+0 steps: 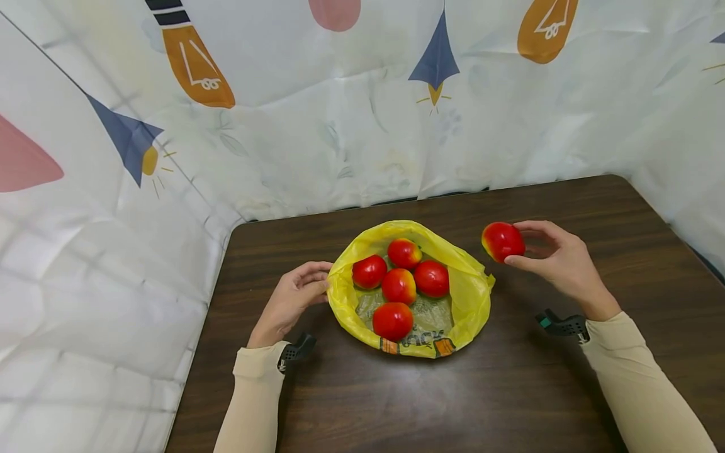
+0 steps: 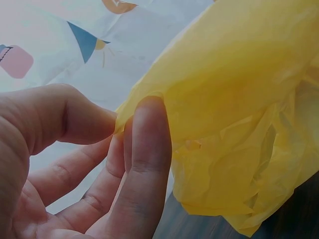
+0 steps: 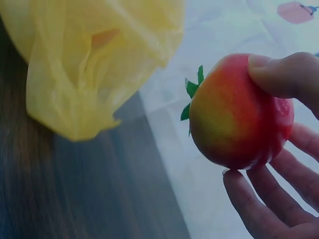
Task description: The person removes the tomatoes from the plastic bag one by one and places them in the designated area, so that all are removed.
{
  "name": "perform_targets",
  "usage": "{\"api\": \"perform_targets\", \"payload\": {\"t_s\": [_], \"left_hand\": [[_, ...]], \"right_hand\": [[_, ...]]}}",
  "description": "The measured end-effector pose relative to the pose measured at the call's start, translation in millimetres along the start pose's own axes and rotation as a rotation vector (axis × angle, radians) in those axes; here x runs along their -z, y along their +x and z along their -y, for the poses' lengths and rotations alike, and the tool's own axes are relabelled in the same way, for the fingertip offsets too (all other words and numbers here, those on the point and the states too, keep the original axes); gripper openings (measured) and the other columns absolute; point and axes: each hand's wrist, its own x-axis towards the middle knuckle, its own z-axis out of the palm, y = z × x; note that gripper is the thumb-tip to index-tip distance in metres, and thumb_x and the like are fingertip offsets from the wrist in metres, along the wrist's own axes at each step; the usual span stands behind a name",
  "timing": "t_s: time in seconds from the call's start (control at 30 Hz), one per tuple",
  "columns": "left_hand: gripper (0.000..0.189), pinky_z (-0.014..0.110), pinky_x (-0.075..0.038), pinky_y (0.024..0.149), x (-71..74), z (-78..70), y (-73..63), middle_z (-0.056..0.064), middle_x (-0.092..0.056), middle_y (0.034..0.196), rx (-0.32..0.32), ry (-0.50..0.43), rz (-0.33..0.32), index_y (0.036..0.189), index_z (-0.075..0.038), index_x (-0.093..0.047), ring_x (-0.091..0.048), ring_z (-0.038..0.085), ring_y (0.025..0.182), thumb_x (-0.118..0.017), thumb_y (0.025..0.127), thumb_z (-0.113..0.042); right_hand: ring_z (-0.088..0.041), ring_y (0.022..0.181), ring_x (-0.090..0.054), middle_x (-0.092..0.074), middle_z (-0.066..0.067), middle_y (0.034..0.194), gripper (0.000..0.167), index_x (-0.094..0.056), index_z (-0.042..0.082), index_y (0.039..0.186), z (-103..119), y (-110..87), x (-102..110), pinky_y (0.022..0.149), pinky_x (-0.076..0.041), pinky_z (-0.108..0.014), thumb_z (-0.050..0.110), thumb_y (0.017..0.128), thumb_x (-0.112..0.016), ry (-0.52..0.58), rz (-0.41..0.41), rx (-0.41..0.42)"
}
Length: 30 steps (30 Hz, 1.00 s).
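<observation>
A yellow plastic bag (image 1: 472, 308) stands with its mouth spread wide on the table, and several red tomatoes (image 1: 399, 286) lie inside it. At the bag's left rim, my left hand (image 1: 290, 301) pinches the thin plastic (image 2: 224, 94) between thumb and fingers. Right of the bag and apart from it, my right hand (image 1: 563, 261) holds another tomato (image 1: 503, 241). The right wrist view shows this tomato (image 3: 237, 114) as glossy red with a yellow patch and green leaves at its stem end, thumb on one side and fingertips on the other.
The dark wooden table (image 1: 362, 402) extends around the bag. Behind it and on the left hangs a white printed cloth (image 1: 317, 145), close to the table's back edge. Each wrist wears a black strap with a small device (image 1: 561, 324).
</observation>
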Motion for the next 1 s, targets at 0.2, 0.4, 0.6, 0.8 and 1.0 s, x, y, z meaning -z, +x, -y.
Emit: {"api": "perform_targets", "payload": {"t_s": [0.2, 0.4, 0.6, 0.8, 1.0], "left_hand": [[0.040, 0.028, -0.064, 0.086, -0.7, -1.1, 0.5, 0.002, -0.069, 0.110, -0.002, -0.002, 0.003, 0.138, -0.004, -0.058, -0.071, 0.012, 0.093, -0.067, 0.100, -0.014], [0.040, 0.028, -0.064, 0.086, -0.9, -0.5, 1.8, 0.002, -0.069, 0.109, -0.002, -0.003, 0.007, 0.138, -0.003, -0.058, -0.071, 0.011, 0.092, -0.067, 0.100, -0.013], [0.041, 0.028, -0.063, 0.086, 0.4, 1.1, 2.8, 0.002, -0.069, 0.110, 0.007, -0.004, 0.012, 0.138, -0.003, -0.058, -0.071, 0.011, 0.092, -0.067, 0.100, -0.014], [0.042, 0.027, -0.063, 0.088, 1.8, 2.1, 2.1, 0.002, -0.070, 0.112, 0.013, 0.012, 0.011, 0.139, -0.005, -0.058, -0.071, 0.012, 0.095, -0.067, 0.100, -0.018], [0.041, 0.027, -0.063, 0.088, 2.2, 2.9, 3.4, 0.002, -0.071, 0.112, 0.023, 0.020, 0.003, 0.138, -0.007, -0.059, -0.071, 0.012, 0.095, -0.068, 0.100, -0.019]], "right_hand": [[0.013, 0.100, -0.061, -0.058, 0.024, 0.123, 0.057, -0.063, 0.017, 0.136, -13.3, 2.8, 3.6, 0.080, -0.052, -0.002, 0.023, 0.085, -0.086, -0.031, -0.011, -0.042], [0.017, 0.097, -0.060, -0.057, 0.021, 0.125, 0.058, -0.062, 0.017, 0.137, -22.5, 4.6, 4.8, 0.078, -0.050, 0.000, 0.029, 0.086, -0.085, -0.066, -0.015, -0.067], [0.015, 0.094, -0.058, -0.059, 0.003, 0.131, 0.061, -0.060, 0.015, 0.139, -32.9, 5.4, 4.7, 0.076, -0.048, 0.001, 0.034, 0.086, -0.085, -0.100, -0.007, -0.090], [0.016, 0.089, -0.059, -0.060, -0.012, 0.138, 0.063, -0.060, 0.015, 0.139, -43.3, 7.0, 4.0, 0.074, -0.047, 0.002, 0.037, 0.086, -0.084, -0.139, 0.002, -0.100], [-0.033, 0.106, -0.072, -0.059, -0.018, 0.142, 0.065, -0.059, 0.012, 0.140, -49.7, 8.2, 2.2, 0.073, -0.045, 0.002, 0.039, 0.086, -0.084, -0.163, 0.022, -0.111]]}}
